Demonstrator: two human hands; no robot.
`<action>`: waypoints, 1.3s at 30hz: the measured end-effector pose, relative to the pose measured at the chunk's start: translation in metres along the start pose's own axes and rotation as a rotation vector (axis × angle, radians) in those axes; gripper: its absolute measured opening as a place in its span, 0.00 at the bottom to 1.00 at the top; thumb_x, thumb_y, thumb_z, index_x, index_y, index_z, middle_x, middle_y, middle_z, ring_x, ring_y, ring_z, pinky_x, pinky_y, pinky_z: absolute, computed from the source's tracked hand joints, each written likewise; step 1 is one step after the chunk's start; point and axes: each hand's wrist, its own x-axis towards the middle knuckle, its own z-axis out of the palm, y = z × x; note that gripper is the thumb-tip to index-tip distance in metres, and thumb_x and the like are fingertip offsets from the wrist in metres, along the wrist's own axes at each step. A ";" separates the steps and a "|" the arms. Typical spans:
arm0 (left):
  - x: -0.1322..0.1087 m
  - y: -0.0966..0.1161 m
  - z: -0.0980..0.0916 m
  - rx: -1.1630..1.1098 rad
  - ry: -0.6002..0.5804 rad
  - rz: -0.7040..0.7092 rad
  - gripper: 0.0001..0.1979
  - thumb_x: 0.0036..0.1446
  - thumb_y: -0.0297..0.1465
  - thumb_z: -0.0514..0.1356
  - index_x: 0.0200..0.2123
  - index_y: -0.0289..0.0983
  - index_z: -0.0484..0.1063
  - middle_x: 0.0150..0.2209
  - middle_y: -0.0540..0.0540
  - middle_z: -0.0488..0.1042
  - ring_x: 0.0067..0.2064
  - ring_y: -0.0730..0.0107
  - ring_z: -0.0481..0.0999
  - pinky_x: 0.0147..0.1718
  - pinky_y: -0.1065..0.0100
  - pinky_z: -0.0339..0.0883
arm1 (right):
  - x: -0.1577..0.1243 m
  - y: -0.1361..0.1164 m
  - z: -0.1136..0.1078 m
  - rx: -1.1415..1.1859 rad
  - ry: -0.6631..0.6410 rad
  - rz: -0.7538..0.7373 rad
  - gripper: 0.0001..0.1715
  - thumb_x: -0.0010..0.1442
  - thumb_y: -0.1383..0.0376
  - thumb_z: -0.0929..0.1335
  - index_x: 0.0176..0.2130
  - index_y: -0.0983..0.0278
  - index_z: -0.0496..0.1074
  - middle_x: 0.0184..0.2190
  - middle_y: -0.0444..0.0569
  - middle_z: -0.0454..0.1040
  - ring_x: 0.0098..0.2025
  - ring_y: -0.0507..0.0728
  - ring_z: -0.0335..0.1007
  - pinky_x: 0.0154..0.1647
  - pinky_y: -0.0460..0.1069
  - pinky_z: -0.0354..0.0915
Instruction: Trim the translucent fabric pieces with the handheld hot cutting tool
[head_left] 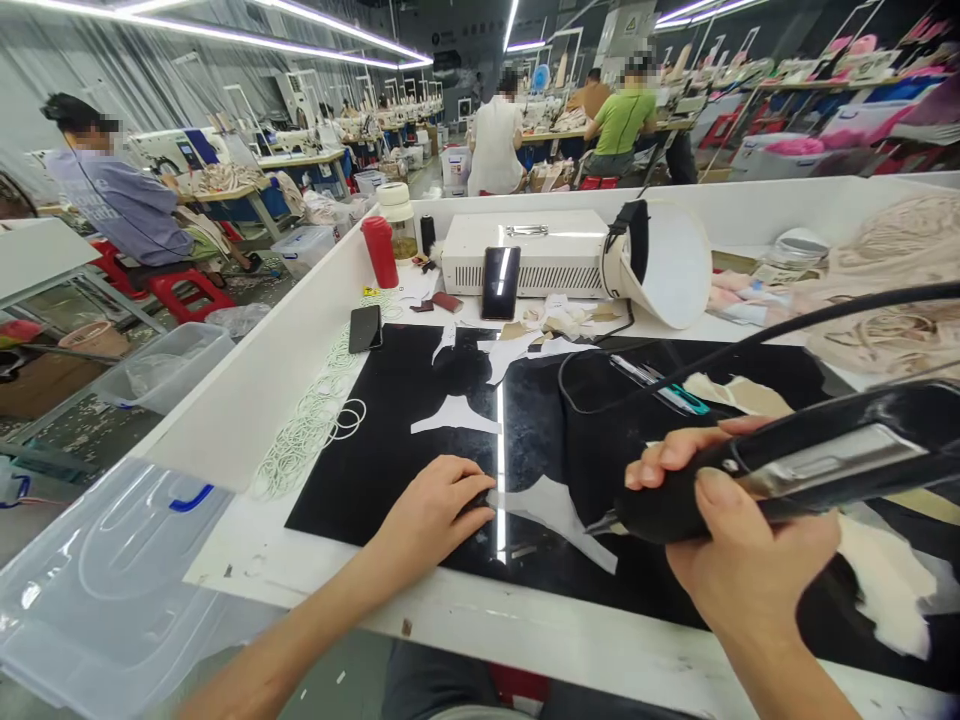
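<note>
In my right hand (739, 525) is a black corded handheld cutter (675, 500), its fingers wrapped round the body. The thin metal tip points left and meets the right part of a pale grey cut-out piece (551, 510). That piece lies flat on a shiny black board (420, 500). My left hand (442, 505) rests on the board, with thumb and fingertips drawn together at the piece's left end; a small dark spot between them is unclear. Farther back lies a similar white cut-out piece (455, 413), and behind it are more white scraps (506, 352).
A black cable (795, 318) arches over the right side. Green-white elastic loops (307, 425) are heaped at left near a phone (365, 329). A vented white box (525, 255), another phone (500, 283), a red cup (380, 252) and a white cone (675, 265) line the back. Beige fabric (892, 260) is piled right.
</note>
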 end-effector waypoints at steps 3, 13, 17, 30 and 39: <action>0.006 -0.003 0.006 0.000 -0.021 0.026 0.16 0.59 0.35 0.67 0.50 0.39 0.74 0.47 0.46 0.74 0.49 0.64 0.73 0.51 0.61 0.69 | -0.004 0.013 0.017 0.042 -0.083 0.004 0.19 0.55 0.65 0.76 0.44 0.57 0.69 0.29 0.42 0.71 0.27 0.55 0.69 0.29 0.54 0.71; 0.015 -0.009 0.012 -0.137 -0.036 -0.050 0.03 0.62 0.30 0.64 0.40 0.39 0.76 0.43 0.48 0.75 0.46 0.66 0.72 0.49 0.63 0.66 | -0.005 0.038 0.045 0.054 -0.161 -0.021 0.19 0.58 0.65 0.74 0.47 0.56 0.67 0.31 0.40 0.71 0.28 0.53 0.70 0.32 0.54 0.70; 0.016 -0.008 0.011 -0.165 -0.034 -0.072 0.03 0.62 0.29 0.64 0.40 0.39 0.76 0.43 0.49 0.75 0.46 0.66 0.72 0.48 0.64 0.65 | -0.005 0.043 0.050 0.051 -0.163 -0.021 0.19 0.58 0.64 0.74 0.47 0.56 0.66 0.31 0.40 0.71 0.28 0.53 0.71 0.32 0.53 0.71; 0.016 -0.012 0.016 -0.180 -0.049 -0.089 0.10 0.60 0.30 0.67 0.44 0.40 0.73 0.46 0.49 0.75 0.49 0.64 0.72 0.50 0.63 0.64 | -0.007 0.064 0.065 0.109 -0.203 -0.031 0.20 0.59 0.64 0.74 0.48 0.56 0.65 0.32 0.40 0.71 0.29 0.53 0.70 0.33 0.54 0.70; 0.017 -0.009 0.007 -0.331 -0.003 -0.120 0.07 0.63 0.25 0.61 0.44 0.40 0.73 0.45 0.48 0.76 0.48 0.66 0.73 0.51 0.64 0.65 | -0.006 0.063 0.067 0.112 -0.189 -0.018 0.17 0.61 0.67 0.72 0.47 0.55 0.66 0.31 0.40 0.71 0.29 0.54 0.70 0.33 0.54 0.69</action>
